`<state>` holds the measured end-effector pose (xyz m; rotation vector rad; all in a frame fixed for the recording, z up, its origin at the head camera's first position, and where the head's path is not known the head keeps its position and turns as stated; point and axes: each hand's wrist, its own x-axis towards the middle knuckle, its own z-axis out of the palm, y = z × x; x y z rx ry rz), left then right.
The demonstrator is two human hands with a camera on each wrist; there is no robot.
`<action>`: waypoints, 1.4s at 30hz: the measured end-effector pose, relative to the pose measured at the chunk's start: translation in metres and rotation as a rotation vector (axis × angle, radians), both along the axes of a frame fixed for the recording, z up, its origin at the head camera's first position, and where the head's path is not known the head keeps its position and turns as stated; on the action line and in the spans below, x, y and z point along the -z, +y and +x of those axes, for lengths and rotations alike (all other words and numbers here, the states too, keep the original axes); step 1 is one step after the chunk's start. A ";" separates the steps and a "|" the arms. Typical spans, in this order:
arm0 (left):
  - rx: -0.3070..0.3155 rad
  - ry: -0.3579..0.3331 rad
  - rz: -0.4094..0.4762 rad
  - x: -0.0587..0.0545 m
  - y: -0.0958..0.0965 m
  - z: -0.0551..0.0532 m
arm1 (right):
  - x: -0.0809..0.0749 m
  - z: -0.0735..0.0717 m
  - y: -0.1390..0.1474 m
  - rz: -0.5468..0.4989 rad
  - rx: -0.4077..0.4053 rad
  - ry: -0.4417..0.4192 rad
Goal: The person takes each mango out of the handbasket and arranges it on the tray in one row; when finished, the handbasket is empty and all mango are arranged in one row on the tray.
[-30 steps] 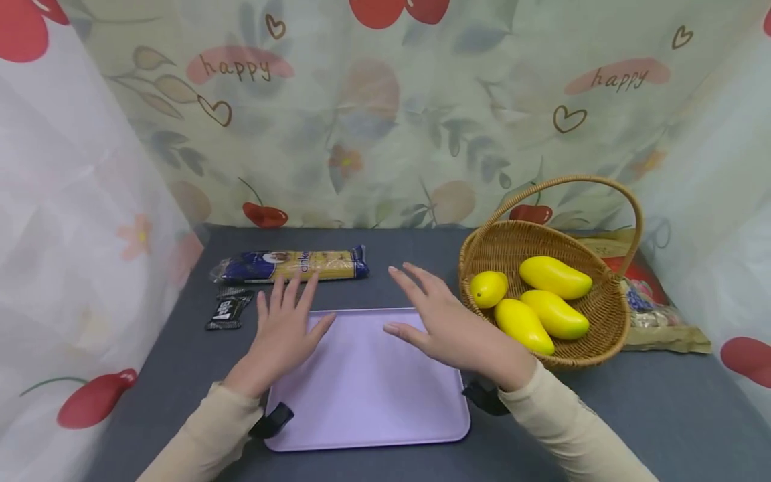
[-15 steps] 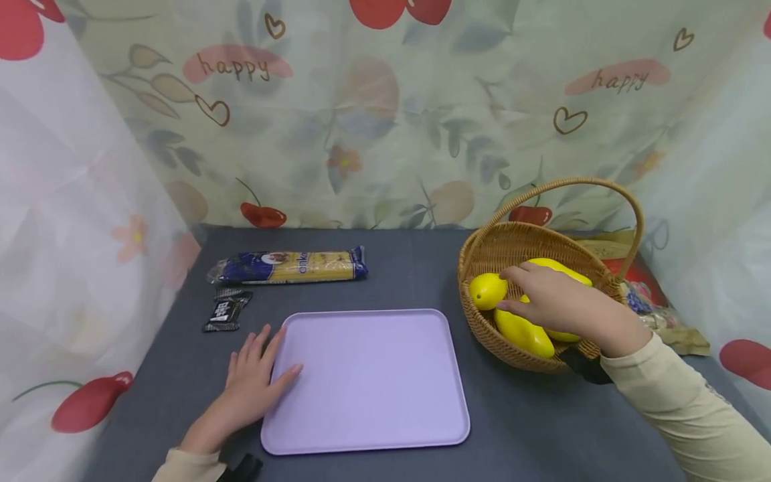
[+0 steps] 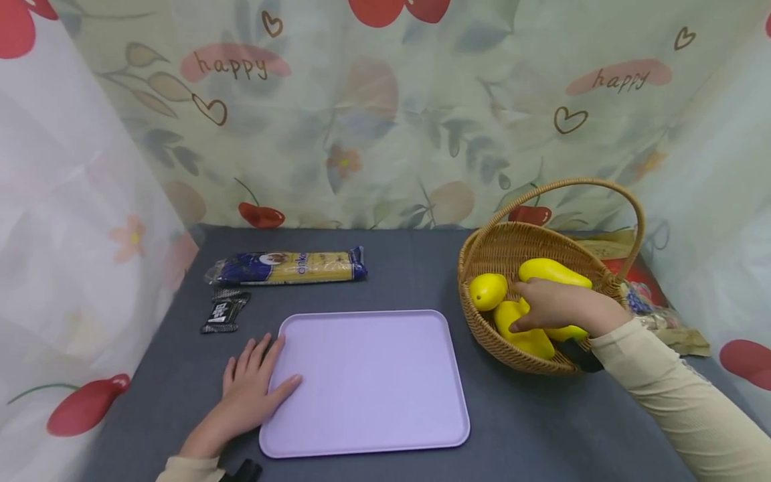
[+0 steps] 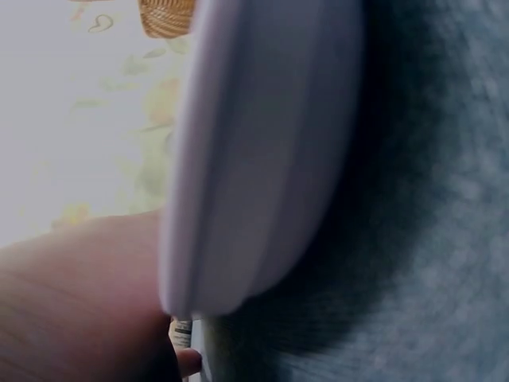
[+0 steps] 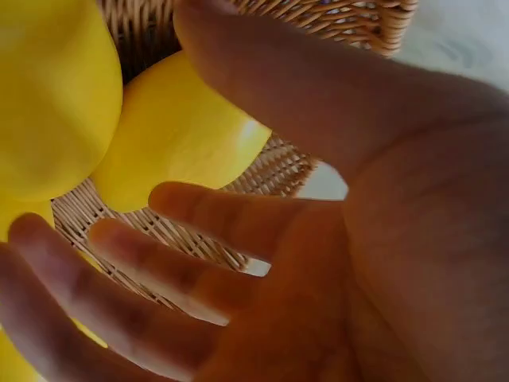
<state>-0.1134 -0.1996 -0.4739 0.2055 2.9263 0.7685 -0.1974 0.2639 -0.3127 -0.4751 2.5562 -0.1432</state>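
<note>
A lilac tray [image 3: 367,385] lies flat on the dark grey table. My left hand [image 3: 249,388] rests at its left edge, fingers spread and thumb over the rim; the left wrist view shows the tray's side [image 4: 262,143] close up. On the right stands a wicker basket [image 3: 488,341] holding several yellow mangoes. My right hand [image 3: 560,306] reaches in over them, partly covering the front mango [image 3: 521,338] and the ones behind it. In the right wrist view its fingers [image 5: 231,223] are extended and apart, with a mango [image 5: 171,143] beyond the gap between thumb and fingers.
A blue and yellow pack of spaghetti [image 3: 301,266] lies at the back left, and a small black wrapped packet [image 3: 223,313] in front of it. The basket's tall handle [image 3: 572,182] arches over the fruit. A brown paper bag [image 3: 683,340] lies behind the basket.
From above the tray, my right hand has moved right into the basket, then slightly lower among the mangoes. My left hand has come back and down to the tray's left edge.
</note>
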 end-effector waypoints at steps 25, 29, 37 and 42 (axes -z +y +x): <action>-0.027 0.027 0.027 0.008 -0.006 -0.001 | 0.019 -0.008 0.004 0.006 0.070 -0.132; -0.029 0.027 0.023 0.009 -0.006 0.000 | 0.019 -0.008 0.003 0.006 0.080 -0.139; -0.038 0.023 0.023 0.008 -0.005 -0.001 | 0.019 -0.010 0.003 -0.002 0.119 -0.168; -0.039 0.022 0.021 0.007 -0.005 -0.001 | 0.018 -0.007 0.002 0.013 0.089 -0.146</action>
